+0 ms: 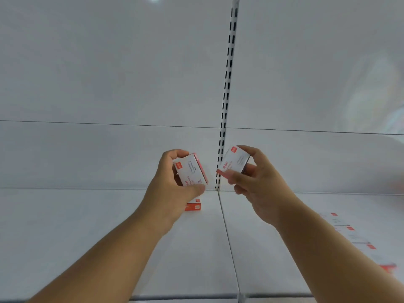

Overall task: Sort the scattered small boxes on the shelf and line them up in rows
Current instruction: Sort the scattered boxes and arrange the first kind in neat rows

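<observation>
Two small white boxes with red edges are held in the air above the white shelf (109, 237), one in each hand, on either side of the slotted upright (227, 84) at the back. The left box (192, 170) stands roughly on end, tilted, its white printed face with a paper-clip drawing turned toward the camera and a red side showing on its right. The left hand (172, 182) has its grip closed round this box — thumb at the lower edge, fingers curled over the top. The right box (235, 161) is tilted the other way, its white face up and a red corner mark at its upper left. The right hand (255, 180) grips it with the thumb on the near lower edge and the fingers wrapped over the far side. The two boxes are near each other but apart, with the upright visible in the gap between them.

Below the left hand, a third box (194, 205) lies on the shelf close to the back wall (109, 62), largely hidden by the hand; only its red front and a strip of white top show. Further white-and-red boxes (349, 228) lie on the right section of the shelf in a rough line running toward the near right corner — blurred, so their count cannot be told. A seam (229, 248) divides the shelf into left and right sections.
</observation>
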The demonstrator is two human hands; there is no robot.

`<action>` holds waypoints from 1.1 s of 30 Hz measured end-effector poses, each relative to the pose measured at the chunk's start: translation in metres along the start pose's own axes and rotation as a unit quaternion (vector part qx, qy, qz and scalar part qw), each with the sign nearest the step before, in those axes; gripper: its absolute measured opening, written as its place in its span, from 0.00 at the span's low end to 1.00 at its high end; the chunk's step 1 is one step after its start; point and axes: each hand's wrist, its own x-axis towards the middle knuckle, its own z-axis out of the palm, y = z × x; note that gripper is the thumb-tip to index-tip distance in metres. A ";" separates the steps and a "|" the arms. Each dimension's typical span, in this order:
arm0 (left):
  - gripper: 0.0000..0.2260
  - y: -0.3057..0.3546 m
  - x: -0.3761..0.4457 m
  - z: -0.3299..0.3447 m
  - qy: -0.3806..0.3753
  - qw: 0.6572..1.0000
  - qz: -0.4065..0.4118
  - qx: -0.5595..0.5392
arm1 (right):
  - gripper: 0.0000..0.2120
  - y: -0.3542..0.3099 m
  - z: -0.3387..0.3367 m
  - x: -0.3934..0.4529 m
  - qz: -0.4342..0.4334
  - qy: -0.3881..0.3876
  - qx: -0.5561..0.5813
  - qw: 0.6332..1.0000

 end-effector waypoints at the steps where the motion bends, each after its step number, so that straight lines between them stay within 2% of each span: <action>1: 0.33 0.003 -0.002 0.011 -0.008 0.999 -0.008 -0.032 | 0.27 -0.004 -0.009 -0.005 0.003 0.000 0.025 1.000; 6: 0.29 0.019 -0.008 0.067 -0.038 0.994 -0.017 -0.102 | 0.18 -0.021 -0.067 -0.025 -0.013 0.005 0.082 0.997; 13: 0.33 0.033 -0.017 0.159 -0.093 0.995 -0.014 -0.019 | 0.18 -0.022 -0.171 -0.040 0.018 0.038 0.035 0.999; 17: 0.18 0.039 -0.013 0.201 -0.066 0.997 -0.045 0.000 | 0.18 -0.018 -0.220 -0.036 0.048 0.020 0.023 0.998; 19: 0.15 0.039 -0.014 0.216 -0.046 0.997 -0.060 0.027 | 0.20 -0.012 -0.237 -0.031 0.053 0.014 0.018 0.998; 22: 0.16 0.033 -0.017 0.228 -0.007 0.994 -0.063 0.092 | 0.17 -0.001 -0.253 -0.022 0.076 0.004 -0.002 0.997; 26: 0.12 0.019 -0.007 0.234 0.010 0.976 -0.077 0.203 | 0.12 0.013 -0.261 -0.006 0.131 0.036 -0.060 0.989; 29: 0.08 0.006 -0.001 0.241 -0.009 0.960 -0.108 0.259 | 0.11 0.026 -0.260 0.001 0.151 0.056 -0.162 0.973; 33: 0.06 -0.009 0.004 0.246 -0.057 0.944 -0.130 0.299 | 0.07 0.039 -0.259 0.006 0.181 0.034 -0.230 0.955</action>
